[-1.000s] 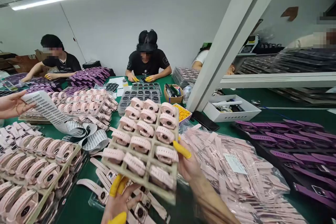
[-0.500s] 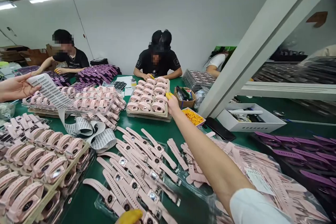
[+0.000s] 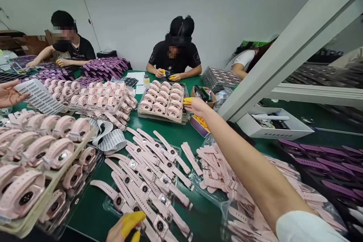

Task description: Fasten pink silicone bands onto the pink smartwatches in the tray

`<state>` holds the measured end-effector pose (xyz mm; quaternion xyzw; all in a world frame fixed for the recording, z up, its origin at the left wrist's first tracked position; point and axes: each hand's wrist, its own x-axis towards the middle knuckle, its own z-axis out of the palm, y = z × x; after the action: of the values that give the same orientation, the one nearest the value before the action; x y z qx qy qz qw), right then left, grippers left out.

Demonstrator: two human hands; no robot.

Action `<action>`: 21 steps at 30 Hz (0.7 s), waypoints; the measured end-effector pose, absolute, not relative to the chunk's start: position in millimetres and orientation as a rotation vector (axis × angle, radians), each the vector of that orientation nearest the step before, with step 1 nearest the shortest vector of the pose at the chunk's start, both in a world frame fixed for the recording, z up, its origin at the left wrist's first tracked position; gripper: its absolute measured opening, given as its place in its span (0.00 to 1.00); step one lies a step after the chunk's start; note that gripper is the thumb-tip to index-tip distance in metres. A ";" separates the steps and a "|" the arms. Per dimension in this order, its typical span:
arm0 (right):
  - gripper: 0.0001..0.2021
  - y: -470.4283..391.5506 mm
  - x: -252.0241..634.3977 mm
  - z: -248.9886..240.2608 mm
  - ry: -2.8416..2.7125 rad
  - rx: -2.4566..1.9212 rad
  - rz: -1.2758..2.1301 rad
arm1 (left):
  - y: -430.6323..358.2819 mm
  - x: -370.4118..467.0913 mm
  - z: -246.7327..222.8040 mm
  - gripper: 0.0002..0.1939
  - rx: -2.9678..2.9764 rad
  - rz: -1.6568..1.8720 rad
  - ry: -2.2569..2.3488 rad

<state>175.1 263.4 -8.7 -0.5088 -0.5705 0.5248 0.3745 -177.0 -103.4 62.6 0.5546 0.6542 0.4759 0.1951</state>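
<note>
My right hand, with yellow finger cots, reaches far across the bench. Its fingers are stretched out at the right edge of a tray of looped pink smartwatches; whether they touch it I cannot tell. At the bottom edge is my left hand, partly cut off, its yellow-capped fingers apart with nothing visible between them. Beside it, pink watches with straps laid out flat lie in slanted rows on clear plastic. A heap of loose pink straps lies under my right forearm.
Stacked trays of pink watches stand on the left. Another person's hand holds a label strip there. A box of yellow finger cots, a white box and a slanted post are right. Co-workers sit opposite.
My right hand has drawn slightly right from the tray's edge, its fingers straighter. More of my left hand shows at the bottom. The view has tilted down and shifted.
</note>
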 end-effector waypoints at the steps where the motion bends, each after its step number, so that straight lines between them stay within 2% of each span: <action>1: 0.11 255.8 182.1 -7.0 -1.495 -1.343 1.315 | -122.6 -141.2 39.2 0.13 1.545 1.294 1.826; 4: 0.10 219.1 199.6 -5.9 -1.678 -1.423 1.227 | -165.2 -76.1 -18.0 0.14 1.517 1.235 1.801; 7: 0.05 163.1 207.9 -17.8 -1.998 -1.478 1.220 | -187.0 -49.8 -54.8 0.14 1.502 1.203 1.770; 10: 0.13 105.7 207.5 -41.2 -2.271 -1.520 1.173 | -188.0 -37.5 -76.0 0.13 1.494 1.187 1.732; 15: 0.19 64.2 206.4 -70.8 -2.394 -1.510 1.087 | -145.2 -27.3 -70.3 0.18 1.403 1.059 1.538; 17: 0.17 66.0 209.4 -70.4 -2.383 -1.486 1.098 | -123.6 -22.2 -60.5 0.18 1.332 1.031 1.503; 21: 0.06 68.5 218.2 -45.6 -2.298 -1.353 1.116 | -87.8 -4.4 -54.4 0.20 1.101 1.043 1.475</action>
<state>218.2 68.5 -45.6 -0.4643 -0.7888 0.3829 0.1251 -4.4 -87.8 -54.4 0.4535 0.6073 0.4297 0.4907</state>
